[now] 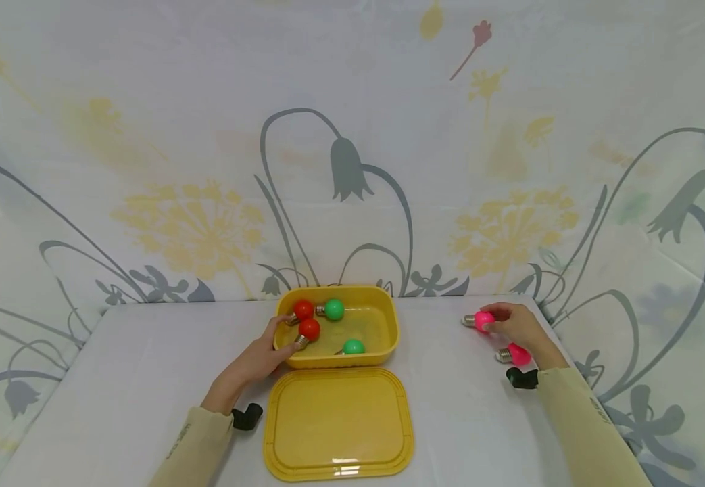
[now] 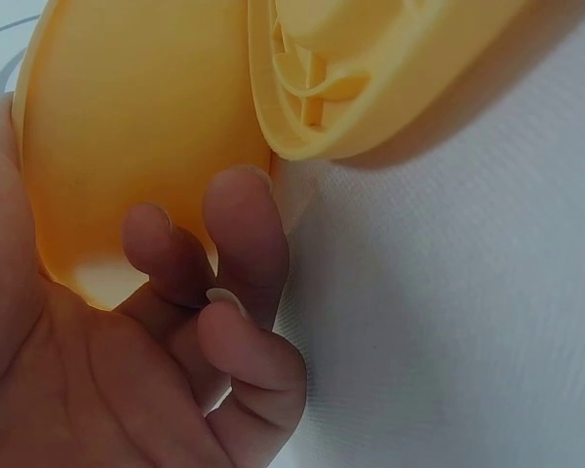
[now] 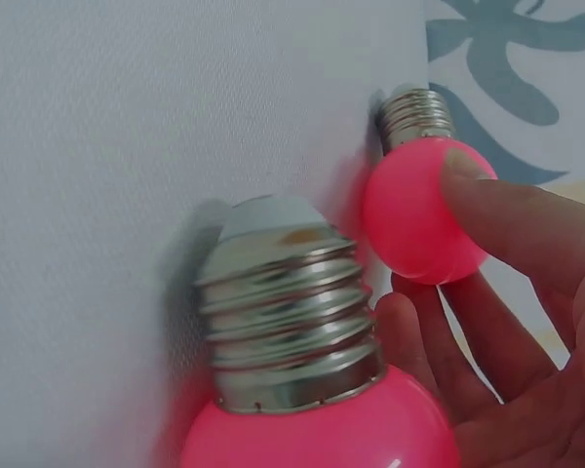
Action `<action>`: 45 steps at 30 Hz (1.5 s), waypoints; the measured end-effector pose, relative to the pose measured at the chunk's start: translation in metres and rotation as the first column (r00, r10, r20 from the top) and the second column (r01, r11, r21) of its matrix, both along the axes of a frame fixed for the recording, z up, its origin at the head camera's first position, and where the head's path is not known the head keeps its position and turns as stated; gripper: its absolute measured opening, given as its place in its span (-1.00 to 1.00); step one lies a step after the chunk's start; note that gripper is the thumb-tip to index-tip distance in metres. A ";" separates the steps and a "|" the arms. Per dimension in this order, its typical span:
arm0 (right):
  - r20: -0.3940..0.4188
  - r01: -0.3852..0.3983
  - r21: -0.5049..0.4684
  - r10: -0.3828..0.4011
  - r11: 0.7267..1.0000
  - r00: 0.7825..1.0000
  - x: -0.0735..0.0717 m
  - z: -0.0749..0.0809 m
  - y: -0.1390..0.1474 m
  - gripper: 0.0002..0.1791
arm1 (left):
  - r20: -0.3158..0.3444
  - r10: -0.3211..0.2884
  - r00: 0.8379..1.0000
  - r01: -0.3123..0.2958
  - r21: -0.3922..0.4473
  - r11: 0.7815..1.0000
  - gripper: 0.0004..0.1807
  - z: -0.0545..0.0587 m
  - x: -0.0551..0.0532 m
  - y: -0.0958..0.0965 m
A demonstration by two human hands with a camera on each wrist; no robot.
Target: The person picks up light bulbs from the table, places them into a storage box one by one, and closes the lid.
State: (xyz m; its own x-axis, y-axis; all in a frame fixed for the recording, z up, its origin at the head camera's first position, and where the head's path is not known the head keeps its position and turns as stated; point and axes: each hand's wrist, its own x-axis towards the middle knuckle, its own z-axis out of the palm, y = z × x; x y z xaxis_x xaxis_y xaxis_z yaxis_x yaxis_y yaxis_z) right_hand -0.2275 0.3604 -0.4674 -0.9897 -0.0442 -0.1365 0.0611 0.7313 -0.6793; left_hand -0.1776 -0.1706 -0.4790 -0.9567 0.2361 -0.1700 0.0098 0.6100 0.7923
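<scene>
At the left end of a yellow plastic box (image 1: 382, 328), my left hand (image 1: 257, 357) grips the wall, with the thumb at the near left corner. In the left wrist view several of its fingers (image 2: 246, 229) curl by the box's outer wall. The box holds two red light bulbs (image 1: 309, 329) at the left and two green light bulbs (image 1: 334, 309). Over on the right, my right hand (image 1: 518, 326) pinches a pink light bulb (image 3: 409, 210) by its round globe, metal screw base pointing away from the palm. A second pink light bulb (image 1: 519, 354) lies just nearer me.
In front of the box lies a flat yellow lid (image 1: 338, 426), close to its near side. Both are on a white-covered table (image 1: 443, 406). A flower-printed cloth (image 1: 206, 135) rises behind the table and along its sides.
</scene>
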 end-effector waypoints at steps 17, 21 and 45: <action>0.007 0.001 0.007 -0.001 1.000 1.000 0.002 0.009 -0.009 -0.54 | 0.019 -0.005 1.000 0.005 -0.006 1.000 -0.31 0.005 -0.001 0.000; 0.013 0.004 0.007 -0.004 1.000 1.000 0.003 0.009 -0.008 -0.53 | 0.026 -0.002 1.000 0.002 -0.011 1.000 -0.30 0.004 -0.003 0.000; -0.012 0.039 -0.045 -0.039 0.998 0.999 0.007 0.007 -0.011 -0.51 | 0.033 0.008 0.999 -0.007 -0.017 1.000 -0.31 0.001 -0.002 0.000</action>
